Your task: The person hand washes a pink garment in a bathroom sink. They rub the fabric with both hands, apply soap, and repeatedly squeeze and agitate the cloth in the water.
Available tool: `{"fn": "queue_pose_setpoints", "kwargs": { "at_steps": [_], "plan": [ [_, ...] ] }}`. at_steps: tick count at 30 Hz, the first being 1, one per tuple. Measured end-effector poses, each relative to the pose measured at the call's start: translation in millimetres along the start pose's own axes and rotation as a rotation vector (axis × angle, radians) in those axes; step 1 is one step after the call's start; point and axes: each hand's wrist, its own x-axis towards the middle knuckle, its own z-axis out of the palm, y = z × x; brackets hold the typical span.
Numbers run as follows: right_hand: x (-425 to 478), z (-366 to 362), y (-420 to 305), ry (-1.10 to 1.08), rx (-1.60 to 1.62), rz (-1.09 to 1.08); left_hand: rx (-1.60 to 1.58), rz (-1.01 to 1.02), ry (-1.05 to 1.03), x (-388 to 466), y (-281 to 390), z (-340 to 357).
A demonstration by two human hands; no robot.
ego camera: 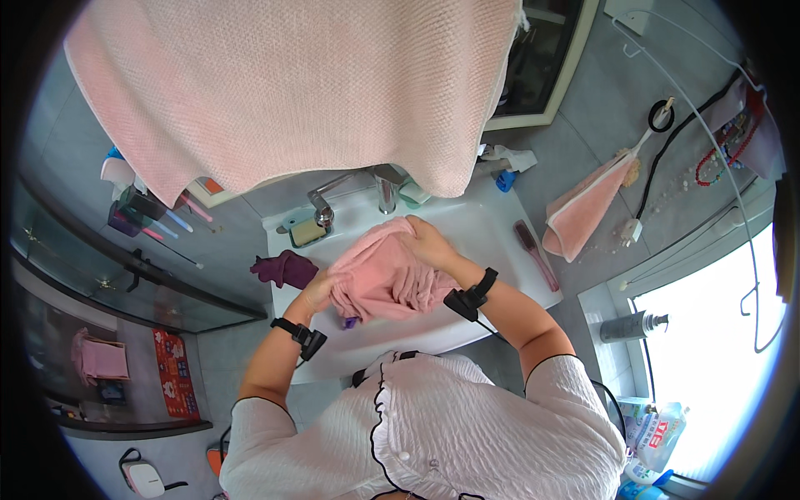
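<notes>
A bunched pink cloth (381,269), perhaps a garment, spreads between my two hands above the white washbasin (494,225). My left hand (317,291) grips its left edge, fingers partly hidden in the folds. At the upper right of the cloth, my right hand (431,242) holds its rim. A small purple bit (350,322) peeks out beneath the cloth's lower left. Beside my left hand, a dark purple cloth (286,269) lies over the basin's left edge. The chrome faucet (386,194) stands behind the pink cloth.
A large pink towel (300,94) hangs in front at head height. A soap bar (307,232) sits in a dish at the basin's back left. On the right rim lies a hairbrush (536,255). A wire hanger (706,119) and a small towel (584,200) hang at right.
</notes>
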Motion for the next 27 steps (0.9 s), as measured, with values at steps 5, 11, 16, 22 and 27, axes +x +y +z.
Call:
{"fn": "queue_pose_setpoints", "kwargs": {
  "at_steps": [5,11,16,22,27],
  "plan": [
    [-5.7,35.9,61.1,-0.011,-0.240,0.264,-0.654,0.100,0.131,11.3,-26.0,14.3],
    [-4.8,165.9,66.0,0.267,-0.296,0.039,-0.704,0.107,0.268,70.1,-99.6,10.6],
    [14.5,157.9,137.8,0.311,-0.447,0.179,-0.670,-0.163,0.589,76.3,-55.6,71.6],
    [18.9,145.7,137.0,0.179,-0.266,0.302,-0.567,-0.017,0.370,98.0,-124.0,27.0],
    [1.3,168.8,119.1,0.224,-0.462,0.071,-0.389,-0.043,0.397,94.6,-154.4,-8.6]
  ]
}}
